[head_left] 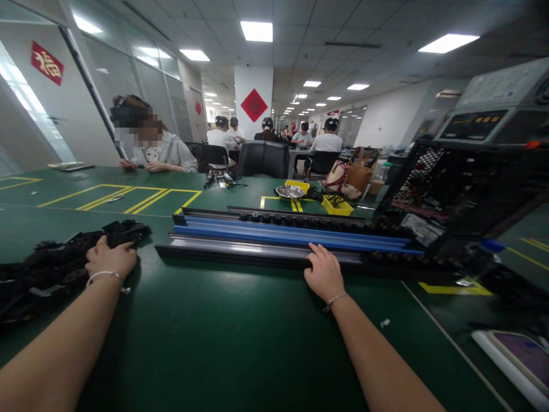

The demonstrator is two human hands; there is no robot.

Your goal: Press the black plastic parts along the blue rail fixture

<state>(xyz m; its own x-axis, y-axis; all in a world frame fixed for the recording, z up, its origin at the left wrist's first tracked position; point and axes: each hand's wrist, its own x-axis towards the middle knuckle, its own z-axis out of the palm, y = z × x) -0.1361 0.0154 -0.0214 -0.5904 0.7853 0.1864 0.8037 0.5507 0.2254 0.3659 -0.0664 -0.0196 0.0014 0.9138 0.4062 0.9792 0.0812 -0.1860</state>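
Observation:
My left hand (pixel 111 260) lies on the near right end of a pile of small black plastic parts (pixel 64 263). Its fingers are apart and partly hidden among the pieces, and I see nothing gripped. Over the near edge of a long rail with a silver-grey channel (pixel 249 249), my right hand (pixel 325 273) rests with fingers stretched out, touching it. Just behind runs a blue rail (pixel 274 233), parallel to the grey one. A row of black parts (pixel 295 220) sits along the rail behind that, and more black pieces fill the grey rail's right end.
A black open-sided machine (pixel 433 189) stands at the right. Behind the rails are a metal bowl (pixel 291 192), a yellow tray (pixel 337 205) and bags (pixel 360 171). A white-edged device (pixel 510 360) lies front right. Across the table sits another person (pixel 158 149).

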